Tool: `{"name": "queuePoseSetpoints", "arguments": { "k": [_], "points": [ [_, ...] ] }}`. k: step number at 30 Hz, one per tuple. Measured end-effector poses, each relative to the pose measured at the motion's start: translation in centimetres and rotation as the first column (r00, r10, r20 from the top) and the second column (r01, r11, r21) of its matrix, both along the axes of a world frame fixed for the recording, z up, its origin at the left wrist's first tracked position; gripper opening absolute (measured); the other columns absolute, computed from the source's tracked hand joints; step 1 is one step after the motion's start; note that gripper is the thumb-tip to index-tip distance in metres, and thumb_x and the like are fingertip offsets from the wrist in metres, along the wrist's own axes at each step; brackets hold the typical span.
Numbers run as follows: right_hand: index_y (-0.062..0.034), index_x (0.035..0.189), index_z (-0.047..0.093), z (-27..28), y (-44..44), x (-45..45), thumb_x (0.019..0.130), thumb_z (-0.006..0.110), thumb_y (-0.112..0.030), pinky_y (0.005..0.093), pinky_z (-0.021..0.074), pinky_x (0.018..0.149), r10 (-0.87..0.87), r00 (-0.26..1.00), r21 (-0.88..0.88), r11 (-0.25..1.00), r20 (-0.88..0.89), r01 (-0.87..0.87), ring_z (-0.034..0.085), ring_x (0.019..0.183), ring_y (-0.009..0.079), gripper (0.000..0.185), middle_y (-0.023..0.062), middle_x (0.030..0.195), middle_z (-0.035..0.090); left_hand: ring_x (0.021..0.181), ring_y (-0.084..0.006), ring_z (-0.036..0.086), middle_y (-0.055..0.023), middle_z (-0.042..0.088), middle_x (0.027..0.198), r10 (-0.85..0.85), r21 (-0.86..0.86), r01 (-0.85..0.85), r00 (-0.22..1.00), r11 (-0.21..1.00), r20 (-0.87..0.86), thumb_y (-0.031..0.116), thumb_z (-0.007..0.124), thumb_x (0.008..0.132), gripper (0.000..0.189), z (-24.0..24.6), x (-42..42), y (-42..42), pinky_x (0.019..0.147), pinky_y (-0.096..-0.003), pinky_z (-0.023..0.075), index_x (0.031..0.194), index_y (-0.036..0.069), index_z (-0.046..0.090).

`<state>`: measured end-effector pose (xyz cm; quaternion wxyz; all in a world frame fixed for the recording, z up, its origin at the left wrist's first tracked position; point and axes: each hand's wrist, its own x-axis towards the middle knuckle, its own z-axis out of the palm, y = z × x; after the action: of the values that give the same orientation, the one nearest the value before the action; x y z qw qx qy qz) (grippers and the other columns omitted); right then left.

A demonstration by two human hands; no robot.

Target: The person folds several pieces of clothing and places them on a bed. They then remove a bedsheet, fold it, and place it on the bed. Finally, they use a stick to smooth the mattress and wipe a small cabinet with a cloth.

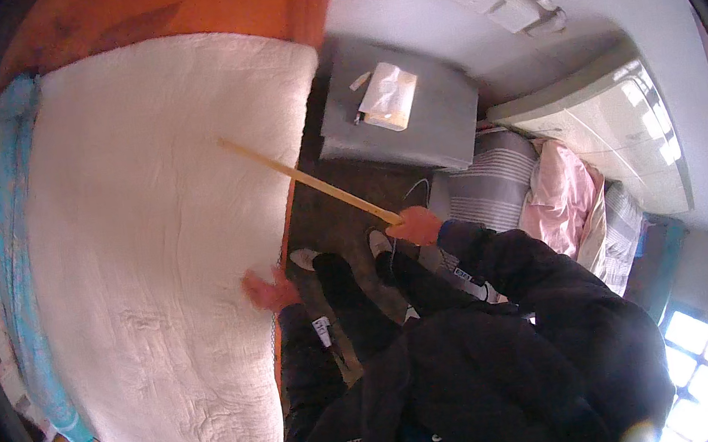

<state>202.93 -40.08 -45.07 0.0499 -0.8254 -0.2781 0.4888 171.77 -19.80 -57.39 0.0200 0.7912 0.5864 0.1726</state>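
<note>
A pale quilt or mattress pad [151, 197] covers the bed at the left, wrinkled near its lower part. My right hand [418, 226] grips one end of a long, light wooden stick [331, 191]. The stick crosses the gap beside the bed, and its far end reaches over the quilt; whether it touches the cloth I cannot tell. At the quilt's right edge is my left hand [270, 289], blurred, fingers apart and holding nothing. I cannot tell if it touches the quilt.
An orange wooden headboard [228, 4] stands beyond the bed. On a grey bedside cabinet [434, 122] lies a plastic-wrapped packet [393, 90]. Striped bedding [494, 170] and a pink cloth [561, 189] are piled at the right. Bunched blue fabric [18, 256] runs along the bed's left side.
</note>
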Motion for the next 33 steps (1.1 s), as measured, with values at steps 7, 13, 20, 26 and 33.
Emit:
{"name": "queuePoseSetpoints", "arguments": {
  "k": [7,13,20,26,33],
  "points": [
    [-0.0029,0.078,0.07,-1.5,-6.6,0.2,0.081,0.058,-0.052,0.0475,0.0495,0.062,0.325,0.945,0.159,0.934,-0.012,-0.32,0.063,0.064,0.0385,0.051,0.0187,0.065,0.063,0.111,-0.0243,0.06,-0.0119,0.059,0.119,0.622,-0.69,0.722,0.564,-0.052,0.543,0.02,0.058,0.095,0.042,7.9,12.5,-6.6,0.092,-0.034,0.0511,0.133,0.005,0.046],
    [-0.0062,0.093,0.069,-1.3,-6.7,-2.8,0.089,0.056,-0.042,0.0471,0.0527,0.064,0.681,0.728,0.269,0.688,0.082,-0.674,0.065,0.067,0.0367,0.038,0.0176,0.075,0.067,0.102,-0.0263,0.063,-0.0137,0.065,0.103,0.654,-0.568,0.821,0.4,0.056,0.642,0.035,0.047,0.099,0.035,16.6,8.2,-9.1,0.083,-0.0423,0.0541,0.103,0.002,0.06],
    [-0.0023,0.102,0.066,0.9,-3.0,-6.3,0.09,0.062,-0.032,0.0404,0.0559,0.071,0.462,0.66,0.212,0.88,-0.592,-0.425,0.068,0.079,0.0269,0.032,0.0149,0.096,0.069,0.1,-0.0295,0.065,-0.0126,0.067,0.096,0.83,-0.513,0.768,-0.043,0.383,0.556,0.035,0.044,0.101,0.034,21.6,-2.5,-13.9,0.079,-0.0433,0.0543,0.088,0.007,0.058],
    [-0.0061,0.104,0.06,2.2,-0.3,-12.3,0.098,0.052,-0.035,0.0455,0.0539,0.079,0.416,0.438,0.255,0.889,-0.797,-0.38,0.064,0.086,0.0282,0.031,0.0132,0.1,0.065,0.093,-0.0294,0.068,-0.0057,0.061,0.079,0.783,-0.55,0.557,-0.445,0.623,0.435,0.036,0.045,0.101,0.031,23.7,-14.4,-21.0,0.06,-0.0393,0.0518,0.085,0.011,0.055],
    [-0.0145,0.084,0.054,2.9,4.7,-27.7,0.099,0.049,-0.038,0.0423,0.048,0.062,0.043,0.664,-0.132,0.968,-0.746,-0.212,0.058,0.07,0.0216,0.028,0.0045,0.08,0.061,0.059,-0.0161,0.054,0.0013,0.05,0.066,0.369,-0.629,-0.006,-0.805,0.777,0.464,0.029,0.054,0.097,0.017,21.5,-33.9,-32.9,0.043,-0.0277,0.0302,0.089,0.015,0.055]
  ]
}}
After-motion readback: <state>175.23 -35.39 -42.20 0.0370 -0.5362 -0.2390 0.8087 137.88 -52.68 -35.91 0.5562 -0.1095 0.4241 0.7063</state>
